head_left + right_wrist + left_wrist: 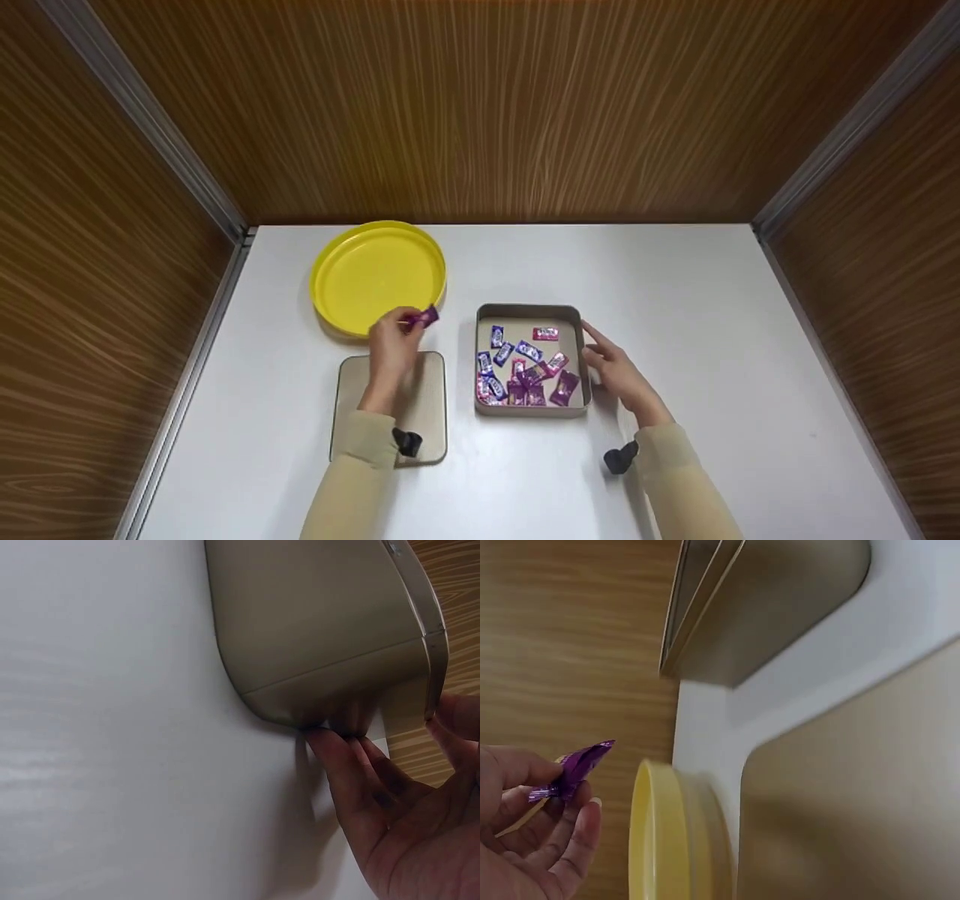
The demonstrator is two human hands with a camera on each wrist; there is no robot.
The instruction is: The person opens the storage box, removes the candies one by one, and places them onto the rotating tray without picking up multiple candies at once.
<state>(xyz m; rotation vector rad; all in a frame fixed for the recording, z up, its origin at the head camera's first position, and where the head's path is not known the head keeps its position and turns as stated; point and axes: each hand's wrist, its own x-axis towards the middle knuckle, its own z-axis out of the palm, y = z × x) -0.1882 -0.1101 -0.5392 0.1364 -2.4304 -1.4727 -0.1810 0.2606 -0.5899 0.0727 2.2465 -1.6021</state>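
A purple wrapped candy [426,316] is pinched between the thumb and fingers of my left hand [392,346], just above the near right edge of the yellow round tray [379,274]. The left wrist view shows the candy [577,769] at the fingertips. To the right stands an open metal tin [534,411] with several blue, pink and purple wrapped candies [565,388] in it. My right hand [619,373] rests against the tin's right outer wall. In the right wrist view, the fingertips of the right hand [397,817] touch the tin's wall [322,615] low down and near its rim.
A flat tin lid [424,420] lies on the white table [675,292], under the left forearm. Wood-grain panels [495,112] close off the back and both sides. Black straps [407,442] sit at the wrists.
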